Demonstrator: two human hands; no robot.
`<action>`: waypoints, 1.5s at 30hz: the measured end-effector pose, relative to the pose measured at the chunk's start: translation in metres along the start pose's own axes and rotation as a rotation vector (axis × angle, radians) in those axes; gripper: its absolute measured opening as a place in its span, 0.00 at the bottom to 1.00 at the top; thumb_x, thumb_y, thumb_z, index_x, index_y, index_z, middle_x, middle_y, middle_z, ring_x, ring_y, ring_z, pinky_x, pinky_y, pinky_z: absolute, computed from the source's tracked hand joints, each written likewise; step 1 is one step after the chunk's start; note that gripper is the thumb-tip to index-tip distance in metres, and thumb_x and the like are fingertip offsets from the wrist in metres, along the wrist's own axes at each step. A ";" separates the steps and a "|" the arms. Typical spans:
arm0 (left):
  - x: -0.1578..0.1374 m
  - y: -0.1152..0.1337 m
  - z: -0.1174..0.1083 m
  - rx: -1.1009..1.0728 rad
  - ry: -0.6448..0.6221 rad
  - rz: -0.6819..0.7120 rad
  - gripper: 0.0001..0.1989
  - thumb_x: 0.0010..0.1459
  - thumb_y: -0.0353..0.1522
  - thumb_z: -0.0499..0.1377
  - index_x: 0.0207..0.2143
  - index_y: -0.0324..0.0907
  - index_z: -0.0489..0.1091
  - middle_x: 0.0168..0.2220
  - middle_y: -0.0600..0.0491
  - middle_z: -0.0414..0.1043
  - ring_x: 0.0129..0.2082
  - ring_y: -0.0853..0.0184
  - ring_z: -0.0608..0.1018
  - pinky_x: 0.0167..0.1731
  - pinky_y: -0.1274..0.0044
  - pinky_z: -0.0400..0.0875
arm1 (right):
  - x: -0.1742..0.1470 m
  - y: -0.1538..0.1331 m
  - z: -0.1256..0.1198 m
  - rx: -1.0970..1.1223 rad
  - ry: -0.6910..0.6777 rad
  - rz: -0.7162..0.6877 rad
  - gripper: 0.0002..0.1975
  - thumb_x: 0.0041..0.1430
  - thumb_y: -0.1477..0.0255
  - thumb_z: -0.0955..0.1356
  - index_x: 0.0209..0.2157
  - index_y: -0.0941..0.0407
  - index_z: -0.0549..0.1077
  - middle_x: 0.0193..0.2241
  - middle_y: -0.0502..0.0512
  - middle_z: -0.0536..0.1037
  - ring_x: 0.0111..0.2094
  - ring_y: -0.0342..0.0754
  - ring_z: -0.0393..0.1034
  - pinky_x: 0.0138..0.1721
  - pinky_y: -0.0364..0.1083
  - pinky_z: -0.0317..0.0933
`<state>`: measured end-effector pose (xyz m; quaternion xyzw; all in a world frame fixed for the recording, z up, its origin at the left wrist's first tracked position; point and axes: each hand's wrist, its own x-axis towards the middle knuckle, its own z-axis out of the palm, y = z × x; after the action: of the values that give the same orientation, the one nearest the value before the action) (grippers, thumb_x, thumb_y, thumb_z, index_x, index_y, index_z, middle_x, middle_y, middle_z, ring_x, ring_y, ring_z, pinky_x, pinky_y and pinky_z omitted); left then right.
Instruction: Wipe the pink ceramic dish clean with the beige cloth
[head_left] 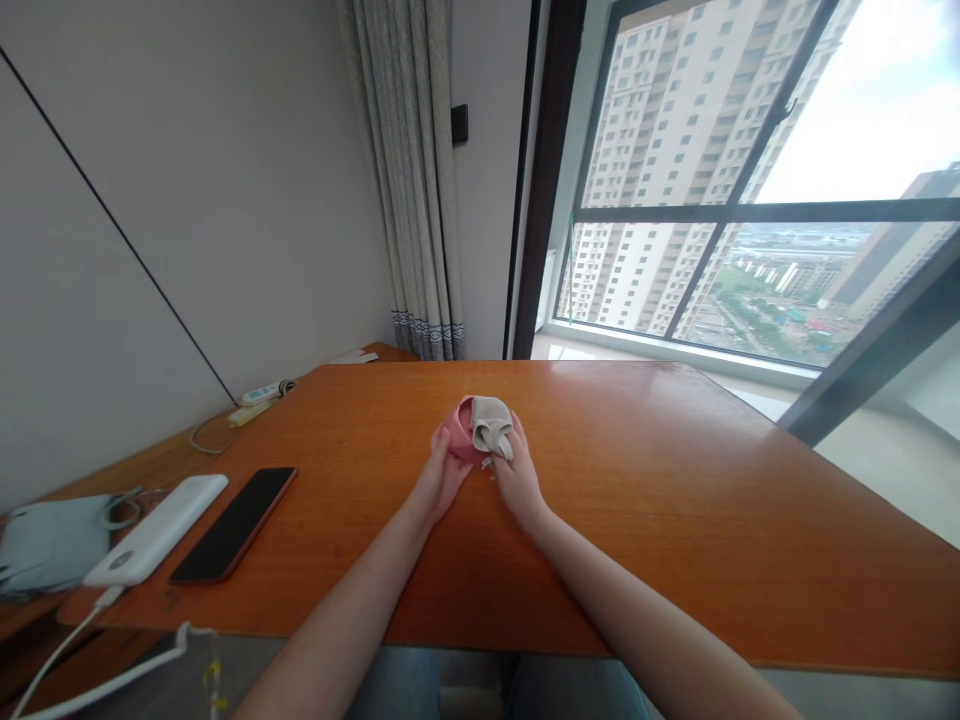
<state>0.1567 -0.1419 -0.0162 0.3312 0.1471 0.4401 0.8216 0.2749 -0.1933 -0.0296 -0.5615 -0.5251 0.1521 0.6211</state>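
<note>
Over the middle of the wooden table (600, 470), both hands meet around a small pink and light-grey bundle. My left hand (448, 470) is closed on the pink rounded item (459, 425), which curves like a cup or a folded pouch; its exact kind is unclear. A crumpled light-grey cloth (491, 415) lies over and partly inside its right side. My right hand (519, 470) grips this cloth from the right, fingers mostly hidden behind it. A short pale strand or tag (487, 464) hangs below the bundle.
At left on the table lie a black-screened phone (236, 525) and a white power bank (159, 530) with a cable plugged in. A pale pouch (56, 540) sits beyond them. A power strip (262, 393) lies by the wall. Curtain (420, 180) and window (720, 213) stand behind.
</note>
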 end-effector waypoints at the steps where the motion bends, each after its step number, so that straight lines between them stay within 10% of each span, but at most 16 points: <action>1: 0.000 0.001 0.000 -0.009 -0.016 -0.038 0.27 0.58 0.42 0.56 0.58 0.45 0.58 0.58 0.45 0.63 0.55 0.60 0.68 0.52 0.68 0.64 | 0.005 0.000 -0.005 -0.007 -0.006 -0.016 0.22 0.53 0.77 0.60 0.50 0.54 0.68 0.61 0.57 0.57 0.64 0.52 0.45 0.63 0.55 0.42; 7: -0.005 0.008 -0.002 -0.011 -0.133 -0.268 0.28 0.61 0.47 0.48 0.56 0.37 0.62 0.52 0.41 0.69 0.51 0.57 0.72 0.49 0.67 0.67 | 0.033 -0.005 -0.045 -0.036 -0.219 -0.135 0.11 0.49 0.76 0.64 0.36 0.55 0.74 0.49 0.58 0.71 0.53 0.53 0.63 0.56 0.53 0.54; 14: -0.005 0.000 -0.010 0.105 -0.114 -0.439 0.23 0.61 0.39 0.53 0.53 0.34 0.66 0.50 0.40 0.71 0.48 0.58 0.75 0.50 0.66 0.67 | 0.040 -0.008 -0.060 -0.037 -0.502 -0.109 0.15 0.52 0.76 0.63 0.42 0.56 0.74 0.45 0.55 0.76 0.47 0.50 0.69 0.51 0.51 0.60; 20: -0.003 0.003 -0.008 0.102 -0.007 -0.330 0.22 0.59 0.38 0.56 0.53 0.36 0.67 0.50 0.42 0.71 0.49 0.57 0.74 0.50 0.66 0.67 | 0.036 -0.011 -0.057 -0.352 -0.408 -0.242 0.17 0.51 0.78 0.62 0.42 0.53 0.75 0.62 0.54 0.58 0.64 0.57 0.44 0.62 0.61 0.39; 31: 0.002 0.011 -0.005 0.067 0.218 -0.072 0.21 0.58 0.34 0.57 0.55 0.48 0.64 0.47 0.53 0.74 0.38 0.67 0.77 0.32 0.78 0.74 | 0.013 -0.013 -0.031 -0.317 -0.330 -0.265 0.32 0.50 0.81 0.62 0.58 0.52 0.63 0.62 0.56 0.58 0.63 0.53 0.51 0.61 0.55 0.51; 38: 0.007 0.010 -0.007 0.010 0.165 0.148 0.18 0.56 0.32 0.59 0.50 0.45 0.68 0.50 0.55 0.71 0.49 0.70 0.73 0.44 0.83 0.69 | -0.001 -0.016 -0.017 -0.280 -0.313 -0.293 0.31 0.49 0.82 0.62 0.56 0.53 0.65 0.63 0.55 0.54 0.65 0.54 0.43 0.62 0.57 0.46; 45: -0.002 0.006 -0.001 0.007 -0.007 0.004 0.25 0.56 0.30 0.60 0.56 0.50 0.61 0.57 0.54 0.65 0.51 0.66 0.71 0.48 0.75 0.69 | -0.002 -0.015 -0.015 -0.165 -0.168 -0.179 0.28 0.49 0.82 0.61 0.53 0.51 0.66 0.66 0.51 0.44 0.65 0.52 0.40 0.63 0.55 0.44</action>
<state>0.1508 -0.1411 -0.0126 0.3361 0.1451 0.4399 0.8201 0.2805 -0.2085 -0.0148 -0.5468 -0.6341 0.0990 0.5378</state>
